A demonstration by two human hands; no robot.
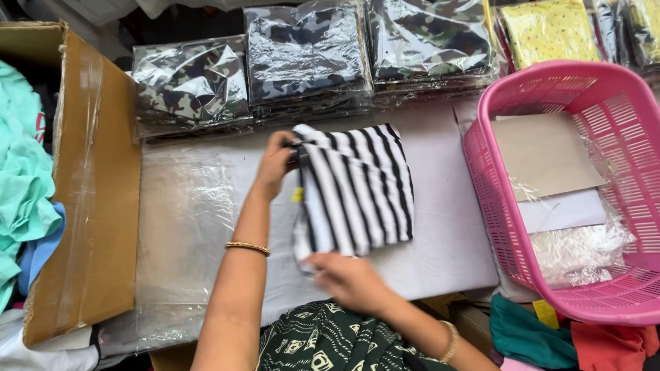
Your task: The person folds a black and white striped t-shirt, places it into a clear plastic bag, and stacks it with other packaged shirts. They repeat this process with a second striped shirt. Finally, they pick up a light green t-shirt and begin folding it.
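The far edge of a folded black-and-white striped garment (pixel 357 189) is pinched by the left hand (pixel 275 165), whose fingers are curled closed over the cloth at its far left corner. The near edge of the same garment is met by the right hand (pixel 350 280), which is blurred; its fingers appear to be laid on or under the cloth, but whether they are closed around it cannot be told. The garment is held just above or resting on a white board (pixel 440 206) at the middle of the scene, with a small yellow tag (pixel 297 195) seen at its left edge. A gold bangle (pixel 247 247) is worn on the left wrist and another bracelet (pixel 450 341) on the right. A clear plastic sheet (pixel 182 227) is spread to the left of the garment, and a cardboard box (pixel 89 199) holding teal cloth (pixel 24 178) is stood further left. Stacks of bagged camouflage garments (pixel 302 55) are lined along the far side, with bagged yellow garments (pixel 546 31) at the far right. A pink plastic basket (pixel 495 206) is placed at the right, with cardboard sheets (pixel 543 154) and clear bags (pixel 577 251) kept inside.
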